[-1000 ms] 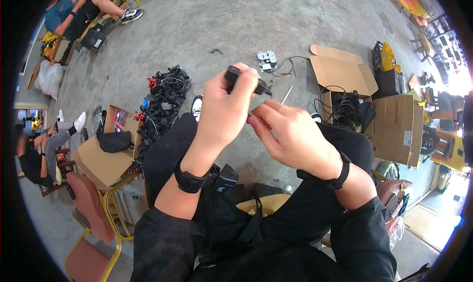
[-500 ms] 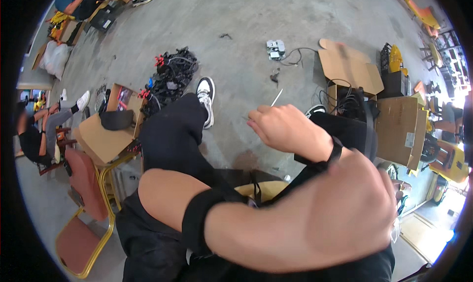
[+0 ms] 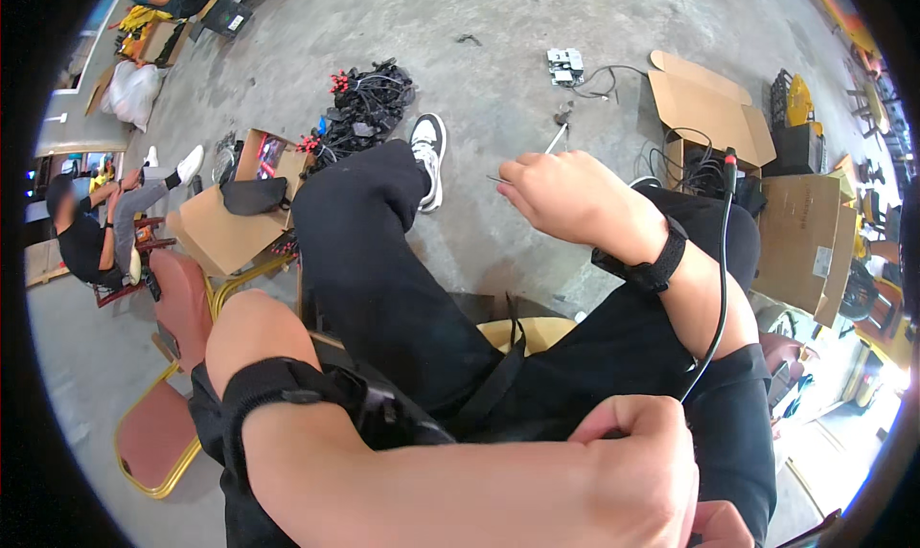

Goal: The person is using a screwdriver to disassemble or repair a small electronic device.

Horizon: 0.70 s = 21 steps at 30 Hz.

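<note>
Across the lower edge, my left forearm reaches to the right, and my left hand (image 3: 640, 464) is closed with curled fingers. From that hand a black cable (image 3: 723, 294) rises in a curve to a red-banded end. My right hand (image 3: 575, 195) is closed above the gap between my knees. A thin pale rod (image 3: 557, 138) sticks up behind its knuckles, and a fine dark tip (image 3: 495, 178) pokes out by its fingertips. The rest of what it holds is hidden by the hand.
A heap of black cables with red connectors (image 3: 362, 107) lies beyond my left shoe. Open cardboard boxes stand at left (image 3: 213, 232) and right (image 3: 704, 102). A small white device (image 3: 565, 66) is on the floor. A reddish chair (image 3: 158, 438) and a seated person (image 3: 86, 227) are at left.
My left hand has come down and slightly left, and the black cable with the red-banded end now shows above it. My right hand stays closed. The whole view has shifted a little.
</note>
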### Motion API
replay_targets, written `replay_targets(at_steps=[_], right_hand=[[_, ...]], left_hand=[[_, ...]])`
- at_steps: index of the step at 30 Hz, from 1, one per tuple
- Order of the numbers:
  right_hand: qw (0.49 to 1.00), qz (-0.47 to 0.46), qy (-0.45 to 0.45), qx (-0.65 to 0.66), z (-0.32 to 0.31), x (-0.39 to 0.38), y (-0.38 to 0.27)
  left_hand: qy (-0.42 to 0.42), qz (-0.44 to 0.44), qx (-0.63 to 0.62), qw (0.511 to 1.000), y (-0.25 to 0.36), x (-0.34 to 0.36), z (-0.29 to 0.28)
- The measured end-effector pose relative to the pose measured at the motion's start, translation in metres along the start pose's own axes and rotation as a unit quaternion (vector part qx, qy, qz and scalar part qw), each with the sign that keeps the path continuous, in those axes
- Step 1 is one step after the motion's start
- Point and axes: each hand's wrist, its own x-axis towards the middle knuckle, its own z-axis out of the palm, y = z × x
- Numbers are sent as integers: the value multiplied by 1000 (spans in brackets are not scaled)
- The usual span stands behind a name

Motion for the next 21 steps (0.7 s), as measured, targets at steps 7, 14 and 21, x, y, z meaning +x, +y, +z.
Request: replay_targets(at_steps=[7, 14, 21], right_hand=[[1000, -15, 11, -4, -2, -4, 1], [1000, -24, 19, -6, -1, -5, 5], [1000, -3, 6, -10, -1, -6, 7]], left_hand=[[170, 21, -98, 980, -2, -13, 15], [34, -38, -298, 953, -10, -21, -24], [46, 63, -442, 894, -2, -38, -23]])
